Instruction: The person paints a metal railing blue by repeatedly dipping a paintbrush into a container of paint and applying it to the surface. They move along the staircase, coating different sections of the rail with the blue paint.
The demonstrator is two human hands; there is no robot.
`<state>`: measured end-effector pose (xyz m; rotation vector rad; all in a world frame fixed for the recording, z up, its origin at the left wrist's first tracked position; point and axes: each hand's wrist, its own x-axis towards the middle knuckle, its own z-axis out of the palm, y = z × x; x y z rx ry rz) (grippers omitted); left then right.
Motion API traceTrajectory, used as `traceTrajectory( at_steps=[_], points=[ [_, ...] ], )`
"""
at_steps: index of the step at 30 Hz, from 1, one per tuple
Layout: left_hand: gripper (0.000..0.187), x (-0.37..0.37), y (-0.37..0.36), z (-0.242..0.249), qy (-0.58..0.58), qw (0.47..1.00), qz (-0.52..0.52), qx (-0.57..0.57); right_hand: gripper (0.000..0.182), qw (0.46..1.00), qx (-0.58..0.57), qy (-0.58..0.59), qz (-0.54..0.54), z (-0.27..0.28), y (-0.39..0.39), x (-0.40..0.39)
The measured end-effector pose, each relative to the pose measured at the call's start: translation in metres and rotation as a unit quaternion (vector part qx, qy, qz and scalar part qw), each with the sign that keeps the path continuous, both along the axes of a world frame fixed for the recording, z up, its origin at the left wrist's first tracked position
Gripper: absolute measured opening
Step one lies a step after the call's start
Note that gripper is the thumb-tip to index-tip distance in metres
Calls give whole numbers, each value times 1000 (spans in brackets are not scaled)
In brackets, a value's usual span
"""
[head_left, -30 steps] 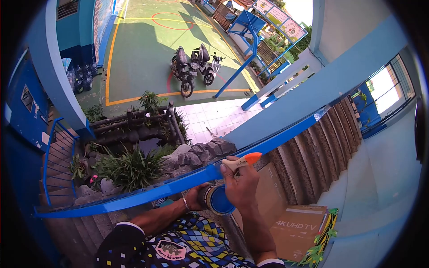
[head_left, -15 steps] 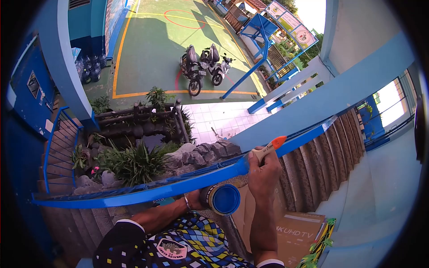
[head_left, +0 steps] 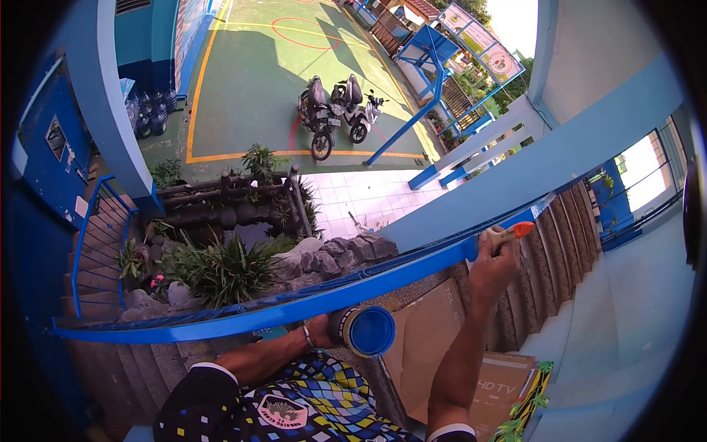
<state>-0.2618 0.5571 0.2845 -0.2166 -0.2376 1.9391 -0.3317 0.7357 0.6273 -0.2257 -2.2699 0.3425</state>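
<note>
The right hand [head_left: 492, 269] grips a brush [head_left: 508, 233] against the blue rail [head_left: 294, 309], the left hand [head_left: 322, 331] clasps a paint can [head_left: 364, 330] below it; tilting could spill paint onto the cardboard [head_left: 431, 328].

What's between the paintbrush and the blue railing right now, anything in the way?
Nothing visible. The right hand holds the paintbrush right up against the top of the blue railing, its bristle end hidden behind the hand. The left hand holds the paint can lower down, clear of the brush.

Paint can [head_left: 366, 331] below the handrail [head_left: 294, 306], paintbrush [head_left: 508, 233] on its right.
</note>
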Motion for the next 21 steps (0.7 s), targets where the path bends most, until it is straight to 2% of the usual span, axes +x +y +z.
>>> traceTrajectory(
  at_steps=[1,4,6,8,10,12,15,17,18,19,20,21],
  points=[
    [50,0,-2,2,2,1000,1,-5,23,999,25,47,0,2,5,0],
    [50,0,1,-7,-7,1000,-13,3,28,990,129,13,61,-9,-8,19],
    [52,0,3,-6,-6,1000,-17,-11,37,978,164,-71,108,-30,-37,40],
    [54,0,0,14,4,999,-3,-50,41,963,175,-110,175,-55,-71,62],
    [58,0,2,28,90,986,62,-123,43,952,128,-139,240,-71,-99,83],
    [60,-2,6,31,125,978,76,-148,35,932,51,-172,314,-70,-126,101],
    [61,-3,9,27,92,988,27,-125,25,878,-212,-180,389,-80,-131,103],
    [61,-2,9,21,67,992,-5,-111,20,921,-181,-124,322,-76,-102,83],
    [61,-2,10,16,55,993,-20,-104,20,937,-200,-121,261,-68,-84,75],
    [62,0,15,-3,45,988,-28,-142,20,948,-218,-116,201,-58,-64,66],
    [59,0,14,-6,29,993,-35,-112,22,967,-180,-88,156,-52,-37,57],
    [56,0,13,-8,12,996,-43,-82,23,973,-191,-49,118,-45,-14,49]
  ],
)
